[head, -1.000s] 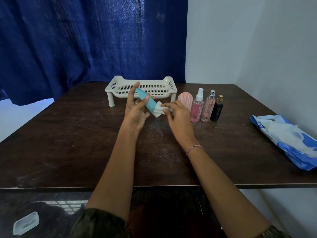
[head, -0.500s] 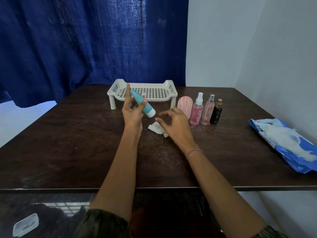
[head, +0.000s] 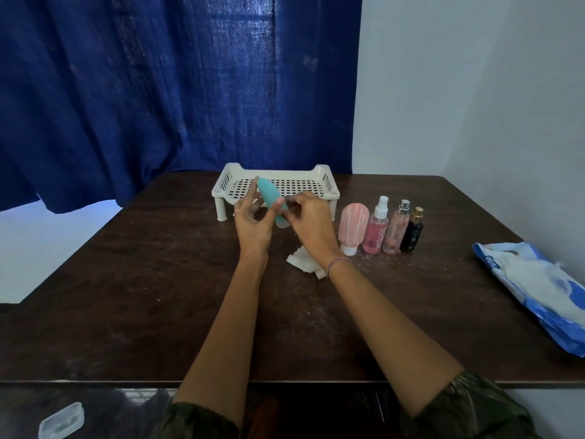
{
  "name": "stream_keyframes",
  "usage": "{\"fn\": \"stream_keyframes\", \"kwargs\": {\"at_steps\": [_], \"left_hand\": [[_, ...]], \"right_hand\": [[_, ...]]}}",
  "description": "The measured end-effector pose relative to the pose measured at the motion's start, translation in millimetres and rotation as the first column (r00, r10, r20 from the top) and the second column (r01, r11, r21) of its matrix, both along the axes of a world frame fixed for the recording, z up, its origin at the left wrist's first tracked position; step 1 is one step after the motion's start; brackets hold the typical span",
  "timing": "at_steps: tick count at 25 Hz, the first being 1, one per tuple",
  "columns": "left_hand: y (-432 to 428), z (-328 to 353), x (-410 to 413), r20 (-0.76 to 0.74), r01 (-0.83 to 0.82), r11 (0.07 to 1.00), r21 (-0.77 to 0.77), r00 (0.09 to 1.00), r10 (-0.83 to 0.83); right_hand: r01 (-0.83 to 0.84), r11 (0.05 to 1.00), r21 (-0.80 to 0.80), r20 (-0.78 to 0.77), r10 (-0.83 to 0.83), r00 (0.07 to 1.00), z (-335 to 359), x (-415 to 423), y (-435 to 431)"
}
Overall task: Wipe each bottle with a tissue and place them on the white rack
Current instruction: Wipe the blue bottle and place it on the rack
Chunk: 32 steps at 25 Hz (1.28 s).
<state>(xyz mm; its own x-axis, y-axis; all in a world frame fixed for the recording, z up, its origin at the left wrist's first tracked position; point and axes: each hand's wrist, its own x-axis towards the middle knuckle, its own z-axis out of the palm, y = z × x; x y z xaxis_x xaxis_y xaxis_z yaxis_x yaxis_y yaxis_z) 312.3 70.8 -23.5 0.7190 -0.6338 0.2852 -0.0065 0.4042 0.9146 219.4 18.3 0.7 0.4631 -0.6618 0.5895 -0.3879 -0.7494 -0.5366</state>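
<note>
Head view | left hand [head: 253,228] grips teal bottle [head: 268,194], tilted before white rack [head: 330,189] | right hand [head: 311,226] pinches its cap end, likely steadying it for placing | tissue [head: 300,262] lies on table [head: 158,296], freeing both hands | row of bottles [head: 376,229] waits at right

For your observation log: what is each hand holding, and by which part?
Both hands hold the teal bottle: left hand around its middle, right hand pinching near the capped lower end. The tissue lies unheld.
</note>
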Motion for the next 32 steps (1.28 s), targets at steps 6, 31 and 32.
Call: {"fn": "stream_keyframes", "kwargs": {"at_steps": [6,31,32], "left_hand": [[-7,30,53,0.177,-0.106,0.994,0.015,0.979,0.102],[-33,-4,124,0.304,-0.392,0.917,0.068,0.884,0.355],[-33,-2,123,0.309,-0.396,0.916,0.064,0.881,0.359]], "right_hand": [[-0.013,0.992,0.125,0.100,0.001,0.995,26,48,-24],[-0.126,0.904,0.408,0.049,0.117,0.992,2,134,-60],[-0.123,0.911,0.394,0.035,0.118,0.992,2,134,-59]]}}
